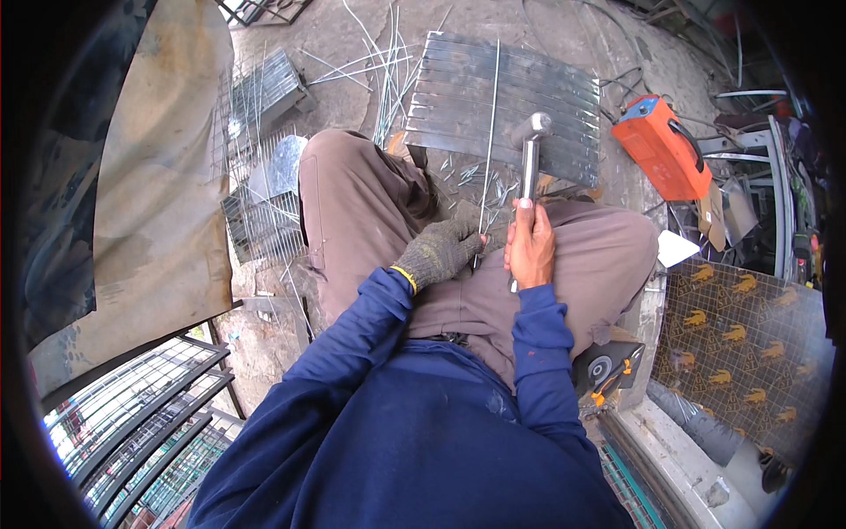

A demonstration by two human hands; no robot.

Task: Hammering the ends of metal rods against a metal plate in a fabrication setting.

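My left hand [441, 250], in a grey knitted glove with a yellow cuff, is closed around the lower part of a thin metal rod [491, 123]. The rod points away from me, and its far part crosses in front of a dark slatted metal panel [454, 97]. My bare right hand [531, 249] grips the handle of a hammer [530, 169] over my right thigh. The steel hammer head points away from me, apart from the rod. Beyond my hands, short cut metal pieces [461, 169] lie scattered on the ground between my knees.
An orange welding machine [656, 145] with cables stands at the far right. Long loose rods [388, 84] lie beyond my left knee, near wire mesh [260, 189]. A patterned board [740, 344] is at right. A cutting disc tool [604, 366] sits by my right hip.
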